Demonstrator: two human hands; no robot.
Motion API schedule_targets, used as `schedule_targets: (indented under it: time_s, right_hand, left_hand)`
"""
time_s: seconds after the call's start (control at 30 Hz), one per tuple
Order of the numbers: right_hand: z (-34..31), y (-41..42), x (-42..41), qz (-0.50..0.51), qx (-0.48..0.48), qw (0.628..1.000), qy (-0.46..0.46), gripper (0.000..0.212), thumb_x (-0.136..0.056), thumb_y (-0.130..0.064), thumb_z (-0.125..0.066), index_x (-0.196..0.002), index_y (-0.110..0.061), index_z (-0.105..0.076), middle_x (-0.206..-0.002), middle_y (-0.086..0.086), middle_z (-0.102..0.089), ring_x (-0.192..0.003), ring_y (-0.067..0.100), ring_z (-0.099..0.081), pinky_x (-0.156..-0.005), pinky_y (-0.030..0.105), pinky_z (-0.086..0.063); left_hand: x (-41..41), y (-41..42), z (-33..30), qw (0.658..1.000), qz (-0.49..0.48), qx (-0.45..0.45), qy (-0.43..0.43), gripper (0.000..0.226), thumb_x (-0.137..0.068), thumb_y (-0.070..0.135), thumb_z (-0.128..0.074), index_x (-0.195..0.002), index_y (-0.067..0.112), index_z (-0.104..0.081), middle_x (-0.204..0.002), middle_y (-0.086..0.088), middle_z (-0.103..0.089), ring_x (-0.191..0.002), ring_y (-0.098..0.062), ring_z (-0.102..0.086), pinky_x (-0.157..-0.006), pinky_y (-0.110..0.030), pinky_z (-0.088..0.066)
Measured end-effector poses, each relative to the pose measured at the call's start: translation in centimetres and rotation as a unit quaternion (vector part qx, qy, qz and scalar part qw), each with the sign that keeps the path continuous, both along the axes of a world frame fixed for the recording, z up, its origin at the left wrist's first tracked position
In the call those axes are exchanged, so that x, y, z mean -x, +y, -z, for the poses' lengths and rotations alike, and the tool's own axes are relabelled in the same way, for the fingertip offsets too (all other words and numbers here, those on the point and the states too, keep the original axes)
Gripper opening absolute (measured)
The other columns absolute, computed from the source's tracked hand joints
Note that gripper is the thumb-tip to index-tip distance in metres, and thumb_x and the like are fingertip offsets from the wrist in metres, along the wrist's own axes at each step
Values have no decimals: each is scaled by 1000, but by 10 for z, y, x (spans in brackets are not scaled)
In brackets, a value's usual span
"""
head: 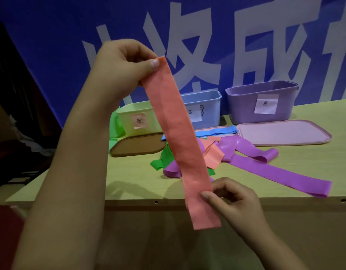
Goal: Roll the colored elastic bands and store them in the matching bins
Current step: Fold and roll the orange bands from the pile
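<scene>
Right hand (pixel 229 199) pinching orange band (pixel 180 137) low, left hand (pixel 125 61) raised

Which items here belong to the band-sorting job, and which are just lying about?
Job: orange band held by left hand and right hand; purple band; blue band; yellow bin; blue bin; purple bin.
Lying about: pink lid, brown lid.

Left hand (pixel 123 63) raised; right hand (pixel 232 199) pinching
</scene>
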State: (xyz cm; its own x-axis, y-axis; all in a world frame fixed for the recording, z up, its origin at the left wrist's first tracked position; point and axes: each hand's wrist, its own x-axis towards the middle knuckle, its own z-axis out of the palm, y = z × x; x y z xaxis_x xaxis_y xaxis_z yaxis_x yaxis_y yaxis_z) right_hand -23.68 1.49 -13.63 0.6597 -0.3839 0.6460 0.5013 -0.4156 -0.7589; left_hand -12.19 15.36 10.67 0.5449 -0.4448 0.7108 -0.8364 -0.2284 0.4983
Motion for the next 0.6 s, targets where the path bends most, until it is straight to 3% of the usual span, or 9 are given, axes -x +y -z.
schedule_targets:
  time_s: [0.07, 0.17, 0.27, 0.37, 0.47, 0.6]
  right_hand:
    - [-4, 1, 1, 5, -13, 1000, 7, 17, -66, -38, -74, -76, -31, -63, -70, -8, -67, -61, 8, -61, -58, 16, -47]
    - [-6, 1, 1, -49, -92, 993, 51, 44, -66, -12, -81, -90, -34, -51, -73, 4, -67, -63, 19, -62, -62, 24, -51]
    - [-2, -3, -1, -71, -23, 993, 93, 45, -77, -10, -75, -101, -39, -50, -74, 2, -60, -64, 16, -58, -62, 23, -48]
    - [1, -4, -5, -63, 58, 989, 119, 6, -81, -27, -62, -84, -25, -58, -70, -7, -51, -61, 4, -46, -57, 14, -35]
    - [4, -6, -7, -44, 101, 985, 130, 25, -88, -27, -57, -71, -10, -50, -66, -1, -45, -59, 9, -39, -54, 18, -29]
    - [6, -11, -6, -63, 117, 973, 190, 31, -90, -25, -60, -70, -6, -47, -61, -2, -41, -57, 5, -37, -53, 22, -28]
  left_hand:
    - [-1, 0, -2, 1000, -9, 0, 0, 4, -90, 19, -60, -92, 16, -62, -86, 4, -63, -81, -6, -65, -66, -14, -53]
    - [-1, 0, -3, 1000, -9, 6, -4, 2, -89, 17, -62, -88, 19, -63, -84, 3, -64, -76, -4, -65, -65, -14, -53]
    - [2, 2, -1, 999, 3, 27, -25, 9, -87, 15, -64, -94, 20, -63, -83, -3, -65, -77, -8, -67, -67, -19, -56]
    - [6, 2, 7, 996, 11, 72, -49, 16, -85, 12, -65, -96, 22, -59, -80, -14, -65, -78, -18, -68, -67, -24, -58]
    - [11, 2, 17, 992, 13, 113, -46, 16, -87, 12, -63, -85, 27, -57, -77, -3, -63, -80, -15, -67, -67, -23, -57]
    - [18, 8, 34, 997, 44, 64, -4, 30, -92, 4, -53, -87, 32, -64, -89, 10, -66, -89, -7, -65, -72, -18, -54]
